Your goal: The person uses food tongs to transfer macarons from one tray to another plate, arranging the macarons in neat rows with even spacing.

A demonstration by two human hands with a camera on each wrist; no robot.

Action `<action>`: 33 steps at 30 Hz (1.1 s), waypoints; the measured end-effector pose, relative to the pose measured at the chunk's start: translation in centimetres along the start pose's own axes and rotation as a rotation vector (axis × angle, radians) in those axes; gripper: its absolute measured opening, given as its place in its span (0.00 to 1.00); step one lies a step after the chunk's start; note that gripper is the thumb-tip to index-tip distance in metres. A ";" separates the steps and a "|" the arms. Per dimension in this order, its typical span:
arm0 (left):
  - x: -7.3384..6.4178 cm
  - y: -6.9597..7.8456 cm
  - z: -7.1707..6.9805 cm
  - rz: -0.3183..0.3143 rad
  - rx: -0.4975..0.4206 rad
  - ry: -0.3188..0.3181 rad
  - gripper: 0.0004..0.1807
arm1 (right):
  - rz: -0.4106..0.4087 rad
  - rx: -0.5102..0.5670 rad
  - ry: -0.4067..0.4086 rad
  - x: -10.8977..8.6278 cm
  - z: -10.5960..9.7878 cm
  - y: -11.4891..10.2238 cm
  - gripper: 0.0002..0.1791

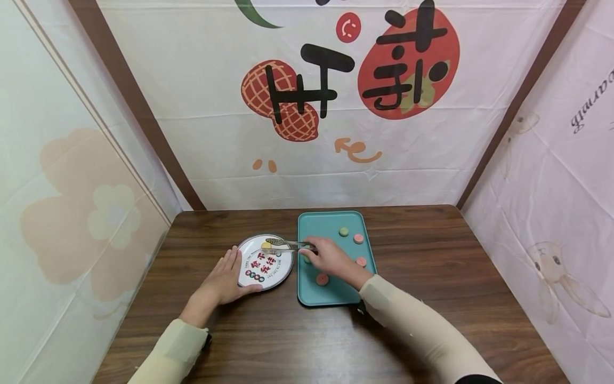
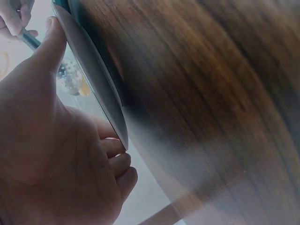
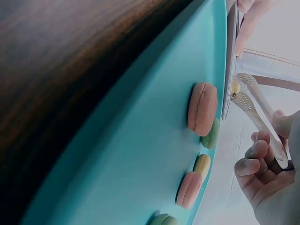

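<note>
My left hand (image 1: 225,278) rests along the left side of a round white plate (image 1: 283,266) with red characters, its thumb at the front rim. In the left wrist view, its fingertips touch the rim of the plate (image 2: 101,89). My right hand (image 1: 328,257) holds metal tongs (image 1: 291,246) that reach left from over the tray onto the plate. The perforated tips of the tongs (image 3: 244,99) stand parted about a yellow macaron (image 1: 266,246) at the plate's back edge. Whether they still grip it I cannot tell.
Right of the plate lies a teal tray (image 1: 333,296) with several macarons, among them a green one (image 1: 343,232), a pink one (image 1: 358,239) and a pink one (image 1: 322,279) nearer the front. Both stand on a dark wooden table (image 1: 268,341), with a printed cloth wall (image 1: 216,181) behind.
</note>
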State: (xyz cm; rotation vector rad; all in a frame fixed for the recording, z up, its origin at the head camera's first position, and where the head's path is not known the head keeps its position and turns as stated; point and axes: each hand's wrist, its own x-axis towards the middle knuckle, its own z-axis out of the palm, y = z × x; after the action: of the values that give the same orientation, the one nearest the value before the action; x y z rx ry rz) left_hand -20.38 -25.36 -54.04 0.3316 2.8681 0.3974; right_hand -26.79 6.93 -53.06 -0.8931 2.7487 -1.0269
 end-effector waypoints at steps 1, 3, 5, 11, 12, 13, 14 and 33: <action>0.0 0.0 0.0 0.001 0.001 0.001 0.73 | -0.001 0.004 -0.001 0.1 0.0 0.0 0.22; 0.0 0.0 -0.1 0.001 -0.001 0.001 0.73 | -0.003 0.003 -0.004 0.4 0.1 -0.1 0.20; -0.1 0.0 -0.1 0.002 -0.001 -0.001 0.73 | -0.005 0.002 -0.010 0.6 0.3 -0.2 0.19; -0.2 0.3 -0.3 0.000 -0.001 -0.008 0.72 | -0.009 -0.015 -0.011 1.1 0.7 -0.3 0.20; -0.2 0.3 -0.4 0.001 0.001 -0.006 0.72 | -0.011 -0.011 -0.008 1.2 0.8 -0.3 0.19; -0.2 0.3 -0.4 0.004 0.000 -0.002 0.72 | -0.013 -0.010 -0.005 1.3 0.8 -0.3 0.17; -0.2 0.3 -0.4 0.005 0.000 0.001 0.72 | -0.014 -0.009 -0.003 1.4 0.9 -0.3 0.16; -0.2 0.4 -0.6 -0.017 -0.008 -0.021 0.72 | 0.016 -0.005 -0.022 2.0 1.6 -1.3 0.25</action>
State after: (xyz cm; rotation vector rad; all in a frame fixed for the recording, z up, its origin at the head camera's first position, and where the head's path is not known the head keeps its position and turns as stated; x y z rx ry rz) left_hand -20.24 -25.18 -53.37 0.3084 2.8464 0.4006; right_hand -27.36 4.18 -53.24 -0.8758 2.7365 -1.0021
